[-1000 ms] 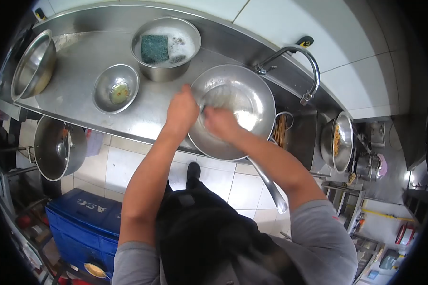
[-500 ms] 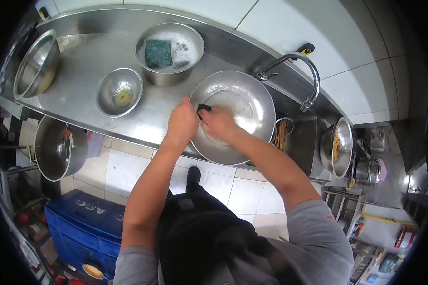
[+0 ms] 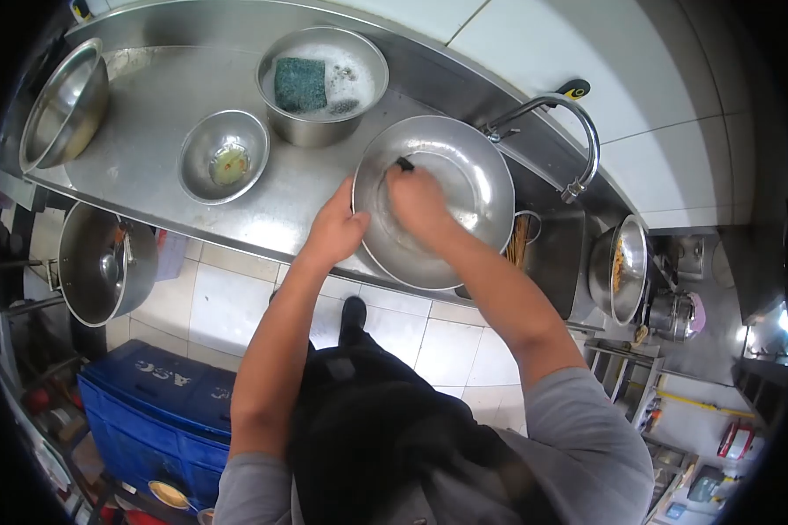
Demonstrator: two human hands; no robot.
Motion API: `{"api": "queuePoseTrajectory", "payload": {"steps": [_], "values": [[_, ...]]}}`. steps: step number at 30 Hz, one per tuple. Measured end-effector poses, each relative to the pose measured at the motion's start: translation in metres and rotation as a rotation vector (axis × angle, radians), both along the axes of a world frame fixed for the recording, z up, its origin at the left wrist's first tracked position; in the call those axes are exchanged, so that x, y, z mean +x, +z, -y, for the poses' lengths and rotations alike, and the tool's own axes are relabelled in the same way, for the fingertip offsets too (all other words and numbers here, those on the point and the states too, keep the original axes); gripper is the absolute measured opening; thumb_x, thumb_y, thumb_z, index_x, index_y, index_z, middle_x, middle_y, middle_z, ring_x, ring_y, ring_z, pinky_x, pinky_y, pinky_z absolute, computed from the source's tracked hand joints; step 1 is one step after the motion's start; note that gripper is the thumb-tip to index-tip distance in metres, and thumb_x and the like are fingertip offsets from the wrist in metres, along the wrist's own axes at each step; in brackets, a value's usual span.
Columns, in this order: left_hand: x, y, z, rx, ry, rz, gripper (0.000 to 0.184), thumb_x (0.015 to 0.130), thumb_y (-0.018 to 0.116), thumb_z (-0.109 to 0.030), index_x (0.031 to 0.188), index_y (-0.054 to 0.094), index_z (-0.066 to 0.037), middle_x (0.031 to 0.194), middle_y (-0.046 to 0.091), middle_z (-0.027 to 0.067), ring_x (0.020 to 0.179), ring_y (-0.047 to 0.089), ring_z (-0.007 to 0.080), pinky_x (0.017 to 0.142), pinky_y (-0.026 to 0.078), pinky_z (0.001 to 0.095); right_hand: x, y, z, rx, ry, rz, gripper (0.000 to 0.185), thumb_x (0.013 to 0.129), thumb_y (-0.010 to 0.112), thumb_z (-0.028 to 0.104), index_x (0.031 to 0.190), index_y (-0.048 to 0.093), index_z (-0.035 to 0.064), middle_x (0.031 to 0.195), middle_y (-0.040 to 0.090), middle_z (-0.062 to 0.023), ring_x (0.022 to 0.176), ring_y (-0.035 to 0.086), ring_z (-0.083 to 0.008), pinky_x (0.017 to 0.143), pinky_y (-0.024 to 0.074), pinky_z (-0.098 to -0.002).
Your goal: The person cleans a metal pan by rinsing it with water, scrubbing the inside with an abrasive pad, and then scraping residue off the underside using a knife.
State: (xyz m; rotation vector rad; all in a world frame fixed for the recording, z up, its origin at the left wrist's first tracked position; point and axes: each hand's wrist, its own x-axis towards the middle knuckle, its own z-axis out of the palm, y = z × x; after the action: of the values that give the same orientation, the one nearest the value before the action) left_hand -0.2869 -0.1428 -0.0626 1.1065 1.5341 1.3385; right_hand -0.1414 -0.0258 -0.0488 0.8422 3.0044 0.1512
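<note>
A wide, shiny metal basin (image 3: 477,192) rests across the front of the counter beside the sink. At its left rim is my left hand (image 3: 337,226), thumb on the inner side and fingers outside, gripping the edge. My right hand (image 3: 418,203) is down inside the basin, closed around a small black scrubbing pad (image 3: 404,164) pressed to the inner wall. Only a dark tip of the pad shows past my fingers. Behind the basin stands a deep metal pot (image 3: 311,131) of foamy water, with a green scouring pad (image 3: 299,85) at the surface.
A small metal bowl (image 3: 206,166) with yellowish liquid sits left on the steel counter (image 3: 149,96). A larger bowl (image 3: 39,131) leans at the far left. The curved faucet (image 3: 594,140) arches over the sink (image 3: 547,262). Below stands a blue bin (image 3: 149,411).
My right hand and the black pad have moved up and right along the basin's inside. My left hand has shifted from near the pad to a hold on the left rim.
</note>
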Motion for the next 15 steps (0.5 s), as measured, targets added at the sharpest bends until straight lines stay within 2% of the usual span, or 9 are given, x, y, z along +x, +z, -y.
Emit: {"api": "queuePoseTrajectory", "payload": {"steps": [2,3,5,7,9,11,12,14,15], "values": [[0.0,-0.009,-0.006,0.063,0.065,-0.084,0.067,0.085,0.055,-0.008,0.151,0.045,-0.005,0.135,0.063,0.0261,0.128,0.059,0.044,0.107,0.045,0.0451,-0.005,0.005,-0.006,0.045,0.007,-0.031,0.023,0.081,0.064,0.005,0.102,0.063,-0.005,0.079,0.072,-0.0173,0.079,0.07,-0.0353,0.071,0.059,-0.046],[-0.003,-0.001,-0.007,0.062,0.071,-0.081,0.067,0.085,0.055,-0.008,0.151,0.045,-0.005,0.135,0.063,0.0261,0.128,0.059,0.044,0.107,0.045,0.0451,-0.001,0.012,-0.015,-0.036,0.051,-0.006,0.024,0.081,0.065,0.006,0.101,0.063,-0.0052,0.079,0.072,-0.0173,0.08,0.07,-0.0341,0.071,0.0587,-0.0451],[-0.004,0.01,-0.002,-0.084,0.019,-0.031,0.068,0.085,0.056,-0.008,0.152,0.044,-0.004,0.137,0.062,0.0255,0.13,0.057,0.0437,0.109,0.044,0.0443,0.007,0.02,-0.038,-0.121,0.108,-0.013,0.026,0.083,0.065,0.01,0.103,0.064,-0.0061,0.083,0.071,-0.0187,0.084,0.069,-0.0322,0.072,0.058,-0.0437],[-0.003,-0.003,-0.005,-0.011,0.036,-0.055,0.068,0.085,0.055,-0.007,0.152,0.044,-0.004,0.138,0.061,0.0257,0.131,0.056,0.0436,0.11,0.044,0.0439,0.011,-0.004,-0.018,-0.081,0.166,-0.009,0.024,0.085,0.065,0.011,0.102,0.064,-0.0051,0.083,0.071,-0.0185,0.085,0.069,-0.0328,0.072,0.0576,-0.0449],[-0.008,0.005,-0.007,0.052,0.057,-0.084,0.068,0.085,0.055,-0.007,0.152,0.044,-0.004,0.14,0.06,0.0259,0.133,0.055,0.0436,0.11,0.044,0.0435,0.003,0.003,-0.019,-0.051,0.229,-0.009,0.022,0.086,0.064,0.012,0.102,0.064,-0.004,0.084,0.072,-0.0183,0.085,0.069,-0.0333,0.073,0.0572,-0.0461],[-0.01,0.011,-0.005,-0.102,-0.024,0.017,0.068,0.085,0.055,-0.007,0.152,0.044,-0.005,0.144,0.057,0.0258,0.136,0.052,0.0426,0.113,0.042,0.0424,0.002,0.019,-0.037,-0.113,0.016,-0.071,0.026,0.089,0.064,0.013,0.109,0.066,-0.0036,0.078,0.07,-0.016,0.084,0.069,-0.0335,0.075,0.0564,-0.044],[-0.008,0.005,-0.004,-0.099,-0.019,0.02,0.068,0.085,0.055,-0.007,0.152,0.044,-0.005,0.144,0.057,0.0258,0.136,0.052,0.0426,0.113,0.042,0.0424,0.007,0.008,-0.032,-0.11,0.021,-0.068,0.026,0.089,0.064,0.013,0.109,0.066,-0.0036,0.078,0.07,-0.016,0.084,0.069,-0.0335,0.075,0.0564,-0.044],[-0.008,0.001,-0.006,0.066,0.046,-0.031,0.067,0.085,0.055,-0.007,0.151,0.046,-0.005,0.143,0.057,0.0256,0.136,0.052,0.0427,0.113,0.042,0.0424,0.006,-0.007,-0.015,-0.105,0.282,-0.07,0.026,0.09,0.063,0.013,0.11,0.068,-0.0031,0.078,0.07,-0.0161,0.085,0.069,-0.0327,0.076,0.0561,-0.0456],[-0.008,0.001,-0.005,0.061,0.055,-0.032,0.067,0.085,0.055,-0.007,0.151,0.046,-0.005,0.143,0.057,0.0256,0.136,0.052,0.0427,0.113,0.042,0.0424,0.005,-0.002,-0.023,-0.11,0.291,-0.071,0.026,0.09,0.063,0.013,0.11,0.068,-0.0031,0.078,0.07,-0.0161,0.085,0.069,-0.0327,0.076,0.0561,-0.0456]]}}
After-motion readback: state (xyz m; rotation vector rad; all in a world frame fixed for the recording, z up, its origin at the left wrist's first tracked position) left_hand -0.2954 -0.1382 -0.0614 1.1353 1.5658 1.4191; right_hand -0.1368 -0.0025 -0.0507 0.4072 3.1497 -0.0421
